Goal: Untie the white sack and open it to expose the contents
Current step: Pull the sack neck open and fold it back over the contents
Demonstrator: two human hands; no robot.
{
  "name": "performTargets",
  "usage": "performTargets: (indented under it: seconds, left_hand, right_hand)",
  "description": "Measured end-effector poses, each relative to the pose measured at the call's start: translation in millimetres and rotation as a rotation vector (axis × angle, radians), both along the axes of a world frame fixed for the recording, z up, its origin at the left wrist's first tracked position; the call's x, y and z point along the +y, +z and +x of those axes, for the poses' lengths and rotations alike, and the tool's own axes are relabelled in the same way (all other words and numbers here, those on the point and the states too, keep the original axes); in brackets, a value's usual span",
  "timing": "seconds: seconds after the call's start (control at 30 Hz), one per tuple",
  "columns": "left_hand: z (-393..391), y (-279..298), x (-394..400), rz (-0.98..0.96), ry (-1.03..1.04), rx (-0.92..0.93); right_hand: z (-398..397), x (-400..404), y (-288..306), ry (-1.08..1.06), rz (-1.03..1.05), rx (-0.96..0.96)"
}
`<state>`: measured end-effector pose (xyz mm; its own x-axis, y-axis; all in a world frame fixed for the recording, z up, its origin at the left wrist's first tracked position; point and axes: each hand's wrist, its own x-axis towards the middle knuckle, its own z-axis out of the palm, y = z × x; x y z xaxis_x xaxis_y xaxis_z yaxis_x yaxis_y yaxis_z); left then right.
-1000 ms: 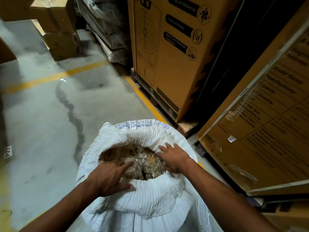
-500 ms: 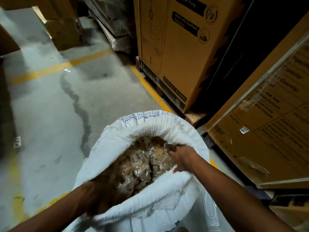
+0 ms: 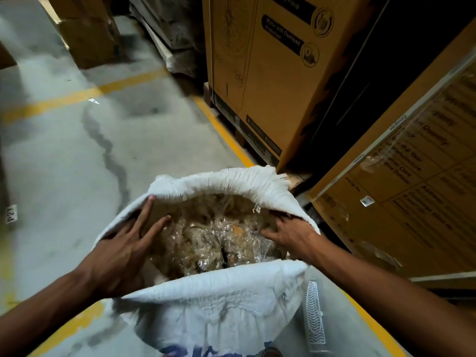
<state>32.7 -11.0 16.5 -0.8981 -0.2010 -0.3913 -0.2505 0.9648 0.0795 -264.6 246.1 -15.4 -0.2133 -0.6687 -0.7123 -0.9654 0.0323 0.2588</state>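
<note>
The white sack [image 3: 219, 300] stands on the floor in front of me with its mouth wide open and its rim rolled outward. Inside lie crumpled clear plastic packets [image 3: 206, 238] with brownish contents, in plain sight. My left hand [image 3: 121, 251] rests over the left rim, fingers spread and straight against the inner wall. My right hand [image 3: 291, 235] is at the right rim, its fingertips tucked under the folded edge and gripping it. No tie or string is visible on the sack.
A tall cardboard carton [image 3: 270, 73] on a pallet stands just beyond the sack. A second carton [image 3: 412, 189] is close on the right. More boxes [image 3: 85, 29] sit far left. Yellow lines [image 3: 224, 132] cross the concrete floor. A white ribbed plastic piece [image 3: 314, 313] lies beside the sack.
The sack's mouth has been pulled wider. My left hand rose from the near-left rim and now lies spread inside the left wall. My right hand shifted outward to the right rim.
</note>
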Motion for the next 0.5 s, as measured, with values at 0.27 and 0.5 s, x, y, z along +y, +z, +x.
performTargets:
  seconds: [0.27, 0.5]
  left_hand:
    - [-18.7, -15.0, 3.0, -0.018, -0.005, -0.074]
    - [-24.8, -12.5, 7.6, -0.063, 0.060, -0.214]
  right_hand:
    - [0.8, 34.0, -2.8, -0.009, -0.340, -0.054]
    - [-15.6, 18.8, 2.8, -0.156, -0.341, 0.063]
